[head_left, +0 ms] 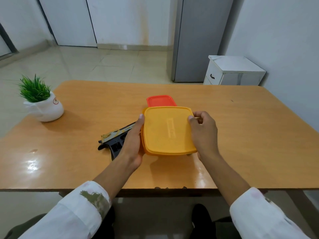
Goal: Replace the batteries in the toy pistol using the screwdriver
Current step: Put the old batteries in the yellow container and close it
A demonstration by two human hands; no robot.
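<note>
A yellow lidded box (pixel 167 131) is held slightly above the wooden table (pixel 241 128), its lid on. My left hand (pixel 133 140) grips its left side, thumb at the top left corner. My right hand (pixel 203 133) grips its right side, thumb pressing on the lid's right edge. The toy pistol (pixel 114 139), black with a yellow-patterned slide, lies on the table just left of my left hand, partly hidden by it. No screwdriver or batteries are visible.
A red-orange lidded box (pixel 161 100) sits right behind the yellow one. A white pot with a green plant (pixel 43 105) stands at the table's far left. A white cabinet (pixel 233 70) and a grey fridge (pixel 198 38) are beyond the table.
</note>
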